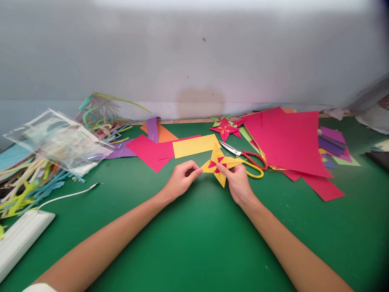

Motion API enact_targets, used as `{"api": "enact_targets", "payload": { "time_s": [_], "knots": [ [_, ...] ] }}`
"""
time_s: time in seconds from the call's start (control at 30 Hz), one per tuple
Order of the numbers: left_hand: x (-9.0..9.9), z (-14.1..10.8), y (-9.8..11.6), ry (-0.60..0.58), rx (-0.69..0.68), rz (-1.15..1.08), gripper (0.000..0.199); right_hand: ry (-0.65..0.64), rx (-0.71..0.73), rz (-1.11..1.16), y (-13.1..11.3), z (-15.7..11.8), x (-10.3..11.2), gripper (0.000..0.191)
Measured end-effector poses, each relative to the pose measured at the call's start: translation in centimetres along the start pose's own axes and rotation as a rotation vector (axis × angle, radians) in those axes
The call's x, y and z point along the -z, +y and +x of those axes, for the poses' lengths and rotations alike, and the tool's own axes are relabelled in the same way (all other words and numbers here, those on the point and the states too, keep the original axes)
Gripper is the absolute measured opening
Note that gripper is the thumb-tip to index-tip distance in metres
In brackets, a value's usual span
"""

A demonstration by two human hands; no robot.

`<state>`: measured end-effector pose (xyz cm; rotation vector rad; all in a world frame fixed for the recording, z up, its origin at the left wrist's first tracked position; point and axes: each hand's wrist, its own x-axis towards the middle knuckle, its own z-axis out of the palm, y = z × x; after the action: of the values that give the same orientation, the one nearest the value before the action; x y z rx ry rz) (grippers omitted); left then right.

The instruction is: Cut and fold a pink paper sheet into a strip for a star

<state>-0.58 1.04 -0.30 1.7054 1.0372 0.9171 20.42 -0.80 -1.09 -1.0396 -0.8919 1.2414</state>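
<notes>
Between my hands is a folded paper star [213, 156], yellow with red at its centre, held above the green table. My left hand [182, 178] pinches the tip of its left point between thumb and fingers. With the thumb on its face near the centre, my right hand [240, 182] grips the star from the right and covers part of it. Just behind the star lie a yellow paper strip [194, 147] and a pair of scissors [235, 151] with red and yellow handles. Farther back rest finished-looking folded stars, a red one [225, 129] in front of a green one.
Large red sheets [288, 138] are piled at the right, with purple paper [332, 140] beyond. Red paper [148, 152] lies left of the yellow strip. At the far left are pipe cleaners [33, 182], a clear plastic bag [67, 136] and a white power strip [27, 233] with a cable.
</notes>
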Motion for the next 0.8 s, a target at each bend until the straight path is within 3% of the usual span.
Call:
{"api": "enact_targets", "payload": {
  "time_s": [0.13,0.57,0.8],
  "knots": [
    [0.10,-0.16,0.27,0.003,-0.048,0.045,0.037,0.002,-0.012,-0.022,-0.12,-0.13,-0.05,0.033],
    [0.17,-0.24,0.41,-0.126,-0.025,-0.125,0.032,-0.065,-0.149,0.046,-0.94,-0.30,0.00,0.039],
    [0.13,-0.29,0.25,-0.123,-0.004,-0.135,0.031,-0.111,-0.162,0.055,-0.76,-0.41,0.16,0.040]
  ]
}}
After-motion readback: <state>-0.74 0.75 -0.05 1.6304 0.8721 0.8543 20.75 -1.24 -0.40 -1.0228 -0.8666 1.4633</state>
